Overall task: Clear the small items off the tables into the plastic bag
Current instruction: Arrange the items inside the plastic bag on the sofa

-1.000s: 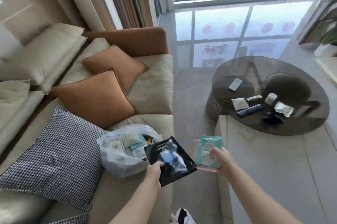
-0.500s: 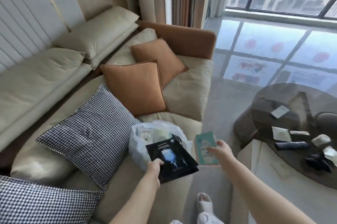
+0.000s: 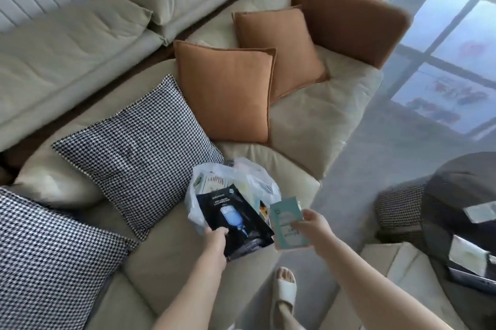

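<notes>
A clear plastic bag [image 3: 243, 174] with several packets inside sits on the beige sofa seat [image 3: 303, 117] near its front edge. My left hand [image 3: 214, 245] grips a black sachet [image 3: 236, 219] by its lower corner, right over the bag's near side. My right hand [image 3: 312, 225] pinches a teal packet [image 3: 287, 223] just right of the black sachet, beside the bag's mouth. At the right edge, the dark round glass table [image 3: 445, 211] still carries a few small packets [image 3: 480, 213].
Two orange cushions [image 3: 228, 90] and two houndstooth cushions [image 3: 137, 147] lie on the sofa behind and left of the bag. My foot in a white slipper [image 3: 285, 286] stands on the grey floor between sofa and a beige table [image 3: 397, 289].
The view has swung left and down toward the sofa. Both hands have come closer to the bag with their packets, and the glass table has slid to the right edge.
</notes>
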Demonstrator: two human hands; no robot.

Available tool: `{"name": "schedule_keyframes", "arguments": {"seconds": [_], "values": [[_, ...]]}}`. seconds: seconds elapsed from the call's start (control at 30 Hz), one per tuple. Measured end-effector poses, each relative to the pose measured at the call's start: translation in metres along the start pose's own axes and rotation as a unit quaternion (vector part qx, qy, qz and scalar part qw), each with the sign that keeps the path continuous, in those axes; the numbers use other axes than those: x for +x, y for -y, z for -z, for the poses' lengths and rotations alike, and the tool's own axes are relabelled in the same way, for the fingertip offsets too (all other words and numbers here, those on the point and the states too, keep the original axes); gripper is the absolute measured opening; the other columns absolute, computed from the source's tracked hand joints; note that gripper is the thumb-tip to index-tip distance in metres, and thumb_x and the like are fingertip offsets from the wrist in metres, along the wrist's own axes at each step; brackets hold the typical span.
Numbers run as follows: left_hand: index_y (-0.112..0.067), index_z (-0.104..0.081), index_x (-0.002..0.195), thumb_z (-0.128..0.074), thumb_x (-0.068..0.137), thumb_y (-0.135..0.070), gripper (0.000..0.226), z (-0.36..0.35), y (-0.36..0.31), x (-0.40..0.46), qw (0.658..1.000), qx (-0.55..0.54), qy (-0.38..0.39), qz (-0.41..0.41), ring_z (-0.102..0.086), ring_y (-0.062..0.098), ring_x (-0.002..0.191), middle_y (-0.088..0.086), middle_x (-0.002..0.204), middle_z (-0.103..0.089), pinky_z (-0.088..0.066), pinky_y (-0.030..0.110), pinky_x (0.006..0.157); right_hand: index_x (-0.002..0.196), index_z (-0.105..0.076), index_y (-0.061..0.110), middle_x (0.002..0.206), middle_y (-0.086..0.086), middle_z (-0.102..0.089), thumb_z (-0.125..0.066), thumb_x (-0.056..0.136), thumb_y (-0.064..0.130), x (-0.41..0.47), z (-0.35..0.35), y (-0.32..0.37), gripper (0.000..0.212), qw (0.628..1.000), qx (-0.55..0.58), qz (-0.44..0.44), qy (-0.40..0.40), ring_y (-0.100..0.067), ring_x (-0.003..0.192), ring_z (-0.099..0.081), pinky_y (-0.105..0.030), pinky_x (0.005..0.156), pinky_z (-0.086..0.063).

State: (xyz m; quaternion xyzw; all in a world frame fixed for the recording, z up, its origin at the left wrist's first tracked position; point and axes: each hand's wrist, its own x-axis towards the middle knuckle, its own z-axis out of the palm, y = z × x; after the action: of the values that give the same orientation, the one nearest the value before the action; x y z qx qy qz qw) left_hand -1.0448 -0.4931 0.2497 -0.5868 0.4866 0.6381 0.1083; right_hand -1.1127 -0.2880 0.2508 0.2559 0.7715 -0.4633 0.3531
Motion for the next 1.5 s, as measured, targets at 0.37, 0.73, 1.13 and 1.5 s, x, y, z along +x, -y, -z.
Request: {"name": "schedule_keyframes", "arguments": {"seconds": [0.37, 0.73, 1.13, 1.5], "values": [[-0.005, -0.050, 0.127, -0.062, 0.089, -0.010, 0.040, 0.007, 0.014, 0.049, 0.992, -0.001, -0.124, -0.033, -0.053, 0.021, 0.094, 0.007, 0.111, -0.058, -0.039, 0.029, 0.083, 0.121, -0.052, 0.019, 0.120, -0.009, -0.056, -0.066, 0.084, 0.013, 0.069, -0.061, 0.001, 0.039, 0.996, -0.011, -0.002, 0.089, -0.022, 0.090, -0.063, -0.024, 0.055, -0.047], [-0.003, -0.053, 0.131, -0.071, 0.083, -0.012, 0.052, 0.024, -0.008, 0.052, 0.991, -0.051, -0.115, -0.038, -0.055, 0.019, 0.108, 0.000, 0.119, -0.058, -0.041, 0.029, 0.094, 0.111, -0.050, 0.029, 0.087, 0.001, -0.063, -0.071, 0.083, 0.015, 0.077, -0.062, 0.033, 0.037, 0.995, 0.014, 0.019, 0.099, -0.011, 0.064, -0.067, -0.020, 0.044, -0.051], [-0.004, -0.069, 0.106, -0.068, 0.082, -0.008, 0.024, 0.052, -0.104, 0.045, 0.979, 0.039, -0.105, -0.171, -0.064, 0.022, 0.082, 0.008, 0.097, -0.072, -0.049, 0.027, 0.079, 0.124, -0.058, 0.018, 0.115, -0.006, -0.064, -0.075, 0.079, 0.017, 0.041, -0.069, 0.177, 0.048, 0.971, -0.094, 0.201, 0.091, -0.021, 0.085, -0.068, -0.032, 0.068, -0.057], [-0.005, -0.069, 0.101, -0.069, 0.081, -0.002, 0.020, 0.087, -0.103, 0.025, 0.996, -0.018, -0.033, -0.087, -0.061, 0.014, 0.065, 0.002, 0.073, -0.066, -0.046, 0.023, 0.056, 0.127, -0.058, 0.010, 0.100, -0.008, -0.059, -0.068, 0.084, 0.012, 0.024, -0.082, 0.191, 0.045, 0.923, -0.270, 0.262, 0.084, -0.016, 0.083, -0.051, -0.024, 0.074, -0.040]]}}
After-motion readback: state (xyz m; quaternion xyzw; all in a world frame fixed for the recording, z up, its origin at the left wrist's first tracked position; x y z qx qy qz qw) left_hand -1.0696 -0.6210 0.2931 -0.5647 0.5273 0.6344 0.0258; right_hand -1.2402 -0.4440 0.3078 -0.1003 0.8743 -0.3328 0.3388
